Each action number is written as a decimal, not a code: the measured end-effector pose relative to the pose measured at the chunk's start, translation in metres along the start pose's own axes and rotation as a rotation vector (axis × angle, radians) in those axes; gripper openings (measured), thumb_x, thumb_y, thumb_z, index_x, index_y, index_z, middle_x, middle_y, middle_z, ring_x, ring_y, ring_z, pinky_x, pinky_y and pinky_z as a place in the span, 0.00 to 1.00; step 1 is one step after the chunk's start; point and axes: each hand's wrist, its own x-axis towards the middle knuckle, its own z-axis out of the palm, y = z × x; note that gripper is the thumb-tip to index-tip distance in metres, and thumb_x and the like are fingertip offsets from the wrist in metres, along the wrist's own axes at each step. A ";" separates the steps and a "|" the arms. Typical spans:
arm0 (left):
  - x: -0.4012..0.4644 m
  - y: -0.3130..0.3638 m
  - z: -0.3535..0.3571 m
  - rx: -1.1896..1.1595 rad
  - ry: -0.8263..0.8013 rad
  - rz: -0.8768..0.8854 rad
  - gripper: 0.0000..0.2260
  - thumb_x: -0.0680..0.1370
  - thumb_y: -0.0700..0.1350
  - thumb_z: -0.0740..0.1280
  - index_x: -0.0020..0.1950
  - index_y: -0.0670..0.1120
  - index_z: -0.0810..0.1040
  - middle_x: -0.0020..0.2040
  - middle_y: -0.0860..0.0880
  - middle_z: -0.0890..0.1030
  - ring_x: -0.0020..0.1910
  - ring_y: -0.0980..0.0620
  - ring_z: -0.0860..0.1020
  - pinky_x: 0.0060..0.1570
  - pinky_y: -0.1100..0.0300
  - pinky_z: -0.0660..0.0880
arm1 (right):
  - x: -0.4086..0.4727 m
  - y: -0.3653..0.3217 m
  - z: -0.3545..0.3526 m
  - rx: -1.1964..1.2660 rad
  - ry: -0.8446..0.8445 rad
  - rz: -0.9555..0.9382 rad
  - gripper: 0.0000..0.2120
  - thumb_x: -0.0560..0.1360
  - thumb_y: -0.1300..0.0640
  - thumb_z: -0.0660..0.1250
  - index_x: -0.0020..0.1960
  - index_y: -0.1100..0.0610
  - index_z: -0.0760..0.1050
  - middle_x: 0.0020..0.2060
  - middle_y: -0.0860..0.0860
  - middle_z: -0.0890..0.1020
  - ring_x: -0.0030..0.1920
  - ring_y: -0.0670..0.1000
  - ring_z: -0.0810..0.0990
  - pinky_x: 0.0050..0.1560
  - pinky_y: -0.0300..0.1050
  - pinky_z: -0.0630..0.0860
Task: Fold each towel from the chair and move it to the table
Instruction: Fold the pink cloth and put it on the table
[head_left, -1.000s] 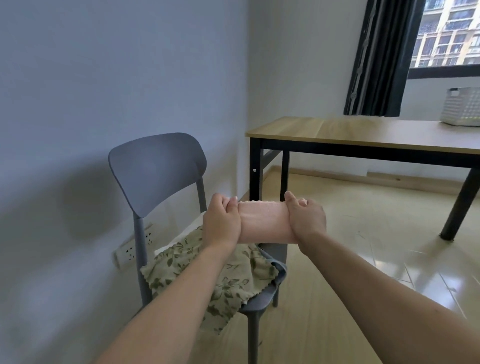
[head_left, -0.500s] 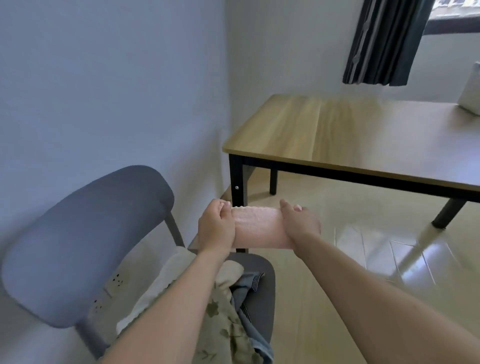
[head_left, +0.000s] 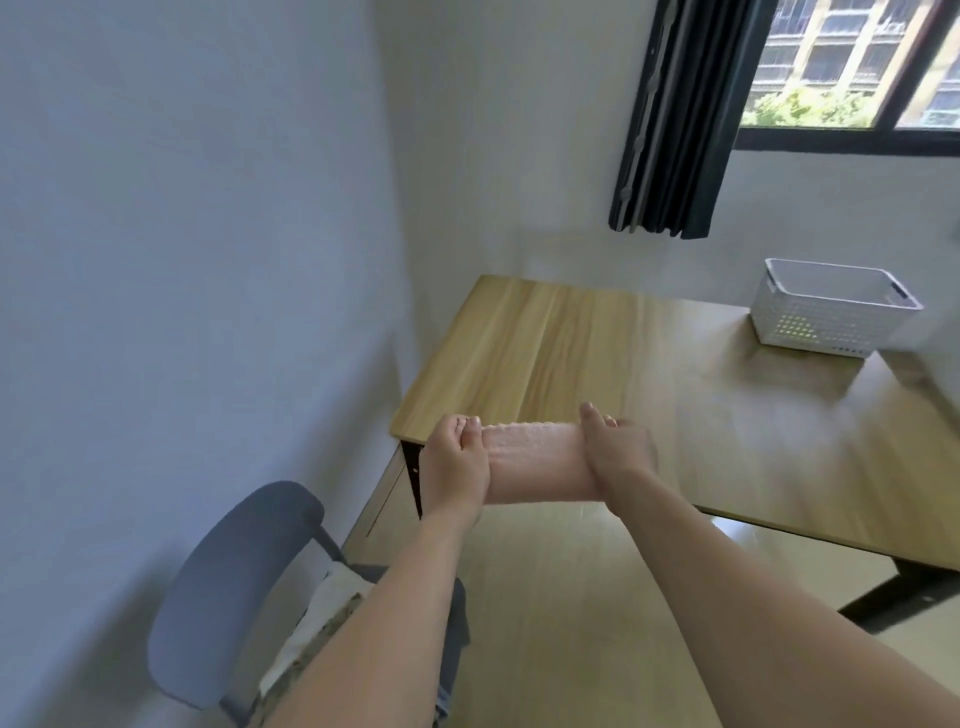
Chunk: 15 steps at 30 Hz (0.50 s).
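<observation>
Both hands gripped a folded pink towel stretched between them: the left hand curled round one end, the right hand round the other. The table lay just beyond them; the chair with more towels stood below the left forearm.

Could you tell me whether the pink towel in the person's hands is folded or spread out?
Folded: the pink towel is a compact, narrow band held between the left hand and right hand, one gripping each end.
</observation>
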 end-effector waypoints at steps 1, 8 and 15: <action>0.000 0.002 0.007 0.004 -0.015 0.002 0.12 0.82 0.47 0.58 0.43 0.44 0.75 0.38 0.53 0.77 0.39 0.55 0.75 0.35 0.63 0.68 | 0.003 0.002 -0.008 -0.004 0.005 -0.008 0.22 0.77 0.44 0.61 0.63 0.60 0.73 0.59 0.55 0.78 0.51 0.56 0.75 0.48 0.44 0.69; -0.008 0.043 0.095 0.037 -0.048 0.021 0.14 0.81 0.46 0.59 0.37 0.43 0.70 0.33 0.51 0.74 0.34 0.53 0.72 0.33 0.60 0.67 | 0.065 0.007 -0.085 -0.031 -0.045 0.009 0.27 0.78 0.42 0.59 0.68 0.60 0.69 0.67 0.52 0.74 0.64 0.57 0.73 0.53 0.45 0.68; -0.010 0.129 0.215 0.026 0.016 0.067 0.15 0.81 0.46 0.59 0.36 0.42 0.70 0.32 0.51 0.75 0.33 0.53 0.72 0.31 0.59 0.66 | 0.166 -0.023 -0.199 -0.100 -0.055 -0.110 0.27 0.77 0.40 0.60 0.63 0.61 0.74 0.57 0.55 0.79 0.59 0.59 0.77 0.50 0.45 0.71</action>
